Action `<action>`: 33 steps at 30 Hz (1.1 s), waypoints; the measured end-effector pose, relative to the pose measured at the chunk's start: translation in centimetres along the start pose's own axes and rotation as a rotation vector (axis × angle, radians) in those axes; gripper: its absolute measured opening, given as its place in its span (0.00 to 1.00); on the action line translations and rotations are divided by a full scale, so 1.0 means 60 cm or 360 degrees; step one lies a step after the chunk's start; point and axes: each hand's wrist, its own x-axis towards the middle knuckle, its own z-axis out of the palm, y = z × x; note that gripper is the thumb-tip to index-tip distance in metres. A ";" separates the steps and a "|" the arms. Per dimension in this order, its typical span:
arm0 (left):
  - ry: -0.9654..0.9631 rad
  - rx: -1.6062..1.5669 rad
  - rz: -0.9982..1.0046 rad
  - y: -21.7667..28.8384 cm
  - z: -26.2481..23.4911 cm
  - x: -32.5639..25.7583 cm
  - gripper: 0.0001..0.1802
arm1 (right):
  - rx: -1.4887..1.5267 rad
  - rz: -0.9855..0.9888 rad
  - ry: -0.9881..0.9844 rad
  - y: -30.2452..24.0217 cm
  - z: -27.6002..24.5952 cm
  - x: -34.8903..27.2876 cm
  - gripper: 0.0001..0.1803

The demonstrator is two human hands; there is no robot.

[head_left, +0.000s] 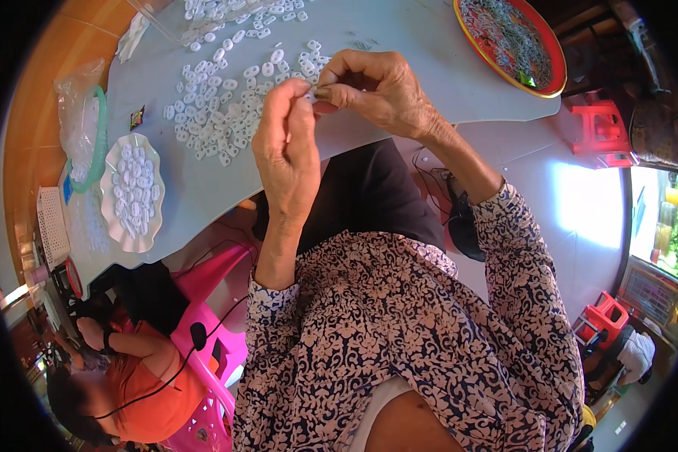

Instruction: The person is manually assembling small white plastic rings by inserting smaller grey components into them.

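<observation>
My left hand [288, 139] and my right hand [380, 94] meet above the near edge of the table, fingertips almost touching. The left thumb and fingers pinch a small white plastic piece, mostly hidden by the fingertips. My right thumb and forefinger are pressed together at the same spot, and whatever they grip is too small to make out. Just left of the hands, many loose white plastic pieces [222, 113], oval and with small holes, lie spread over the grey table [399, 30].
A red tray [560, 71] of thin metal parts stands at the far right. At left are a white scalloped dish [110, 213] of white pieces and a plastic bag [79, 113] with a green rim. A person in orange [158, 392] sits on a pink chair [218, 361]; red stools [599, 128] stand right.
</observation>
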 end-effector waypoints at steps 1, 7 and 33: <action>0.0012 -0.0134 -0.0097 0.005 0.001 0.000 0.13 | 0.0034 -0.0027 -0.0009 0.002 -0.002 0.000 0.05; -0.0129 -0.0449 -0.0188 -0.007 0.005 0.010 0.14 | -0.0151 -0.0001 0.0063 0.000 0.004 0.006 0.07; 0.0020 -0.0053 0.0057 -0.009 -0.002 0.002 0.10 | -0.0683 -0.0239 -0.0084 -0.011 0.010 0.009 0.07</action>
